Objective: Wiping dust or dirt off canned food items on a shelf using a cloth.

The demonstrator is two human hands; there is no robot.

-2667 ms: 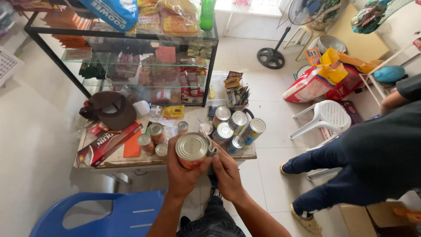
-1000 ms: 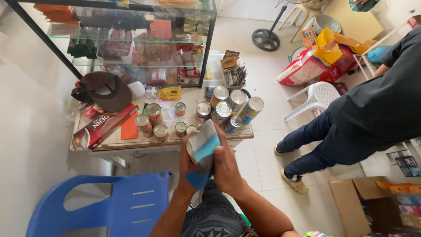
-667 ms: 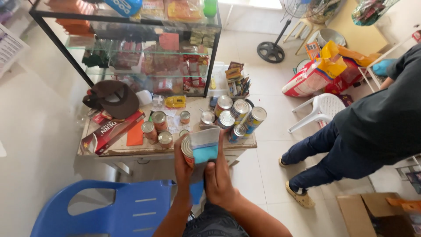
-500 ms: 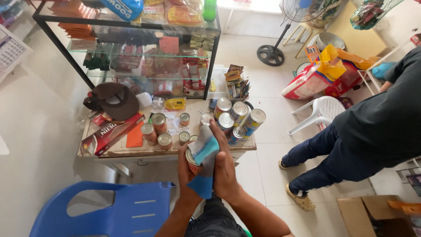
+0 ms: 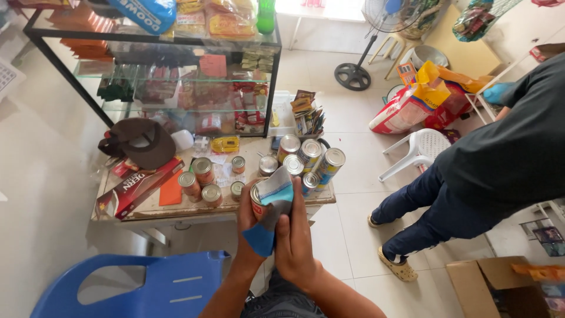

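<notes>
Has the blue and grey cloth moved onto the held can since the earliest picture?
Yes. The cloth now covers the can, in front of the table.

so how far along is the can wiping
Done: cannot tell which tins are already wiped. In hand: the left hand holds a can while the right hand presses a blue-grey cloth over it. Possibly left: the small cans and tall cans standing on the table.
</notes>
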